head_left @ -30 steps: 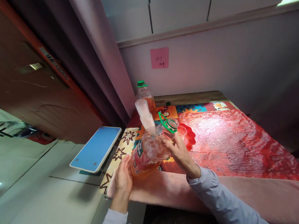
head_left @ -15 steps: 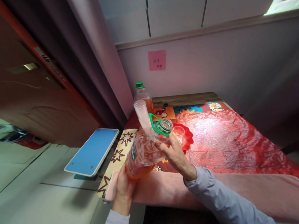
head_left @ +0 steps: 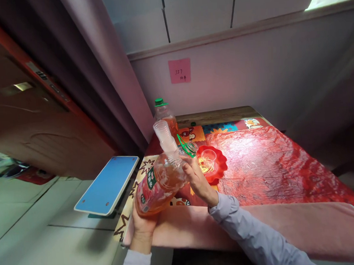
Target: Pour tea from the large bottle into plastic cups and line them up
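Note:
A large clear bottle [head_left: 160, 183] of orange-red drink, uncapped, leans to the right over the table, a green handle ring around its neck. My left hand [head_left: 145, 222] supports its base from below. Near the neck, my right hand [head_left: 198, 179] grips the bottle. Just beyond its mouth, a clear plastic cup [head_left: 208, 157] stands in a red scalloped dish [head_left: 220, 168]. Behind the bottle rises a stack of clear cups [head_left: 164, 135]. A second bottle [head_left: 165, 117] with a green cap stands upright farther back.
A red plastic sheet [head_left: 263, 167] covers much of the table, with a pink cloth [head_left: 260, 223] along the near edge. A small green cap [head_left: 193, 124] lies at the back. Left of the table is a blue board [head_left: 108, 184].
The bottle has tipped further toward the dish, and its drink has run up toward the neck. Both hands have shifted slightly left in view. The cup in the dish shows more fully.

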`<action>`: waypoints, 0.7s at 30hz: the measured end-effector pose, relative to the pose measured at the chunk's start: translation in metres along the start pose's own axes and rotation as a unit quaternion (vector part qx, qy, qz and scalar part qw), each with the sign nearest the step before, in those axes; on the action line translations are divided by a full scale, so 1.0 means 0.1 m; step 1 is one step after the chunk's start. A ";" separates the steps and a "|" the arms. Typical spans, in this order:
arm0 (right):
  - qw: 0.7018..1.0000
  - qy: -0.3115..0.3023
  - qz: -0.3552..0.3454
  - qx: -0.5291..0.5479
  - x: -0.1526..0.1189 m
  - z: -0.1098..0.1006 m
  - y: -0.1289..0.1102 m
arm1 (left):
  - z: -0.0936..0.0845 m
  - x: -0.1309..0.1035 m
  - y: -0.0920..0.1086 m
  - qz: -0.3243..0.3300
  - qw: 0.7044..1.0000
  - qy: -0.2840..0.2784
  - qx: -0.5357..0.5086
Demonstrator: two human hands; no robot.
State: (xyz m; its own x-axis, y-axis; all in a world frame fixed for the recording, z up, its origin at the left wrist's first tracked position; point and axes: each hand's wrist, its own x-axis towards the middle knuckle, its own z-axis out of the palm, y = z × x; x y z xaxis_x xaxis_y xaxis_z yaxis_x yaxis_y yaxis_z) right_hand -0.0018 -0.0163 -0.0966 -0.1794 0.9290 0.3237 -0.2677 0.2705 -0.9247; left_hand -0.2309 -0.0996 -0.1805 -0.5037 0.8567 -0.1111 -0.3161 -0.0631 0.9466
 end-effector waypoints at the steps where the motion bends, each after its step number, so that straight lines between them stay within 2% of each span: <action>1: 1.000 0.005 -0.003 0.000 0.02 -0.01 0.07 | 0.02 0.02 0.02 -0.023 1.000 0.009 -0.017; 6: 0.999 0.037 0.017 0.014 0.09 -0.05 0.38 | 0.07 0.09 0.13 -0.101 0.991 0.043 -0.069; 10: 0.999 0.035 0.025 0.003 0.09 -0.10 0.53 | 0.05 0.12 0.17 -0.107 0.990 0.051 -0.080; 15: 0.999 0.044 0.030 0.004 0.05 -0.17 0.57 | 0.02 0.15 0.21 -0.121 0.982 0.073 -0.121; 21: 0.998 0.059 0.033 0.011 0.06 -0.19 0.50 | 0.11 0.16 0.28 -0.123 0.982 0.088 -0.115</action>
State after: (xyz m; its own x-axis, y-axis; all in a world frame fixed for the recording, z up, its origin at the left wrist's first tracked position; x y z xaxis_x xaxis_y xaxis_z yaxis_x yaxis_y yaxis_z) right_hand 0.0019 0.0073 -0.1451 -0.0852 0.9681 0.2357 -0.2803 0.2037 -0.9380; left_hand -0.2391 -0.0818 -0.1522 -0.5144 0.7603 -0.3967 -0.6079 0.0030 0.7940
